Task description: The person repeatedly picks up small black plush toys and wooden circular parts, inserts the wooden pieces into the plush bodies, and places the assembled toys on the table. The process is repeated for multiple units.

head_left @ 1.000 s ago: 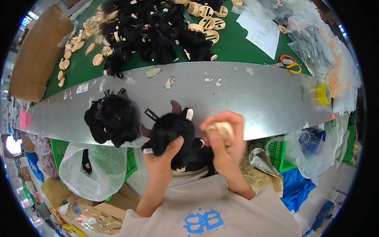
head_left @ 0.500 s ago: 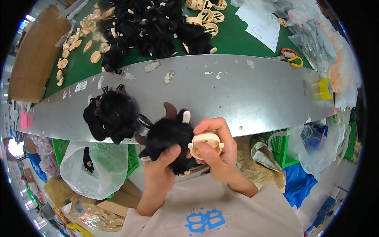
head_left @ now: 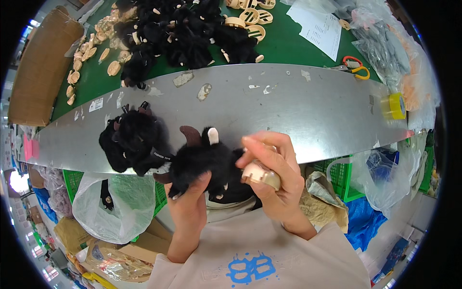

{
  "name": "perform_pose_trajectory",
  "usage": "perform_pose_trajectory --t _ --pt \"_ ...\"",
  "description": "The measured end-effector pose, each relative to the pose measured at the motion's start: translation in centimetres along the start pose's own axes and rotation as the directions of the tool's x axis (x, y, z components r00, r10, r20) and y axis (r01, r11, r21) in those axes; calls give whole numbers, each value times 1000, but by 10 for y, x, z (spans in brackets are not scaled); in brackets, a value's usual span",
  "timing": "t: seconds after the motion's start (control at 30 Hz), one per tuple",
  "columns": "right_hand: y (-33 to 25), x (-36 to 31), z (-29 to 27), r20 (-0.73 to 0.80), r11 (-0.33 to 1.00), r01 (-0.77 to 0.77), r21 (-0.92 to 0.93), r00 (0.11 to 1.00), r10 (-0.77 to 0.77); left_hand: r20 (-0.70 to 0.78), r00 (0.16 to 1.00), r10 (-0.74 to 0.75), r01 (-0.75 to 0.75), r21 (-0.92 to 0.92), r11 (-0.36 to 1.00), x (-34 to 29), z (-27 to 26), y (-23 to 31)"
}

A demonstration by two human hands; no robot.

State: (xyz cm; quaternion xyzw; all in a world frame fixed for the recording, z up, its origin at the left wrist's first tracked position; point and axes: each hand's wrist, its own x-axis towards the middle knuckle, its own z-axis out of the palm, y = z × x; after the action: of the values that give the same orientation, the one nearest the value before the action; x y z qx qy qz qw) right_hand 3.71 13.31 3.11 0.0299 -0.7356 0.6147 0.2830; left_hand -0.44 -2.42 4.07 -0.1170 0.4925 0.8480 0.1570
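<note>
My left hand [head_left: 188, 200] grips a black plush toy [head_left: 204, 164] with brown horn-like pieces and pale paws, just over the near edge of the metal table. The thumb presses into the fur, and the other fingers are hidden behind it. To the right of the toy, my right hand [head_left: 284, 188] holds a small beige round plastic casing [head_left: 259, 173] between thumb and fingers, tilted and partly covered by them. The casing is close to the plush toy's right side. Left of my hands, more black plush toys [head_left: 137, 139] lie bunched on the table, a black printed tag beside them.
A heap of black plush toys [head_left: 187, 36] covers the green mat at the back, between loose beige plastic parts [head_left: 114, 68]. Scissors [head_left: 356, 67] and a yellow tape roll [head_left: 396, 106] lie at right. A plastic-lined green crate [head_left: 115, 207] stands below the table's left edge.
The plush toy has shifted slightly up and left in my left hand. My right hand has turned the casing, so its open hollow no longer faces up, and moved slightly right.
</note>
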Motion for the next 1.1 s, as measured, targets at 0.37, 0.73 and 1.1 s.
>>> perform_pose_trajectory --t 0.37,0.73,1.1 --pt "-8 18 10 175 827 -504 250 864 473 55 997 -45 39 90 995 -12 -8 3" --pt "-9 13 11 160 799 -531 282 847 506 109 984 -138 130 76 989 -9 0 7" --pt "-11 11 11 151 838 -486 249 874 462 198 962 -189 207 -72 976 -12 7 7"
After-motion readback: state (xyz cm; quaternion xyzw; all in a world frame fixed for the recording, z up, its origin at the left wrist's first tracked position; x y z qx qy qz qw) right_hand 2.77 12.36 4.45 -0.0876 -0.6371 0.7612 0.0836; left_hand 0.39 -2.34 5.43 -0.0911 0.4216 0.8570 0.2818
